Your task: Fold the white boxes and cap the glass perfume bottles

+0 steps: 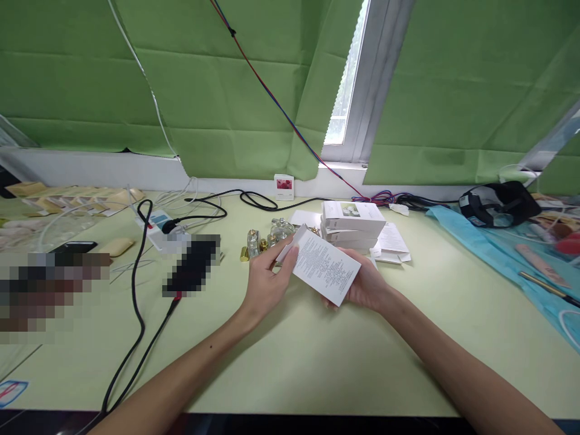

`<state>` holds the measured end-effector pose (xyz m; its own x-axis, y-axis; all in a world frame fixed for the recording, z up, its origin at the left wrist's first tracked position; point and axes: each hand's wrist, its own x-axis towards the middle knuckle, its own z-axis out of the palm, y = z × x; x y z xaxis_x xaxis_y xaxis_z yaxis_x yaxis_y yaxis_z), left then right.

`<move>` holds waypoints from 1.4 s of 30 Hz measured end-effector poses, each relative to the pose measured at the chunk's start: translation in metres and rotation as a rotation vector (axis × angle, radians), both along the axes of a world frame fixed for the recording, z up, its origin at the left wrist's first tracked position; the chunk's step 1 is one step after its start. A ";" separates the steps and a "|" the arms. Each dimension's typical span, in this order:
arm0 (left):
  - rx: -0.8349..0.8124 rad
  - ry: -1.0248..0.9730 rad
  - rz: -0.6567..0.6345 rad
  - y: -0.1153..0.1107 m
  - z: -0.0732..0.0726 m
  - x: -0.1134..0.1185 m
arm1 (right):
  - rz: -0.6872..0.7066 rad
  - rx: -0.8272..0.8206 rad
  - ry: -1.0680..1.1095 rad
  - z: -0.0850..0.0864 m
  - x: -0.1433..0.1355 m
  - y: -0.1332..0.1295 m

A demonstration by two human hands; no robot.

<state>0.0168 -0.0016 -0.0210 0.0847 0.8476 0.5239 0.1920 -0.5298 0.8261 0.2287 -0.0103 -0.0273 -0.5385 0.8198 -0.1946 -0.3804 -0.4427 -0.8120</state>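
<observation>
Lengthwise, the white box slants down rightward.

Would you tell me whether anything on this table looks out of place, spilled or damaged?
No spill or damage shows. One black cable loops untidily across the pale green table and off its near edge, and a crumpled white scrap, perhaps litter, lies beside the bundled dark cables.
</observation>
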 end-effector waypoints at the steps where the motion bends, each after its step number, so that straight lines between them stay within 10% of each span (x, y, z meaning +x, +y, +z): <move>1: -0.002 -0.002 -0.001 0.000 0.000 0.000 | 0.001 0.004 0.000 0.000 0.000 0.000; 42: 0.194 0.029 0.278 -0.002 0.001 0.001 | -0.102 -0.079 0.004 -0.007 0.000 -0.005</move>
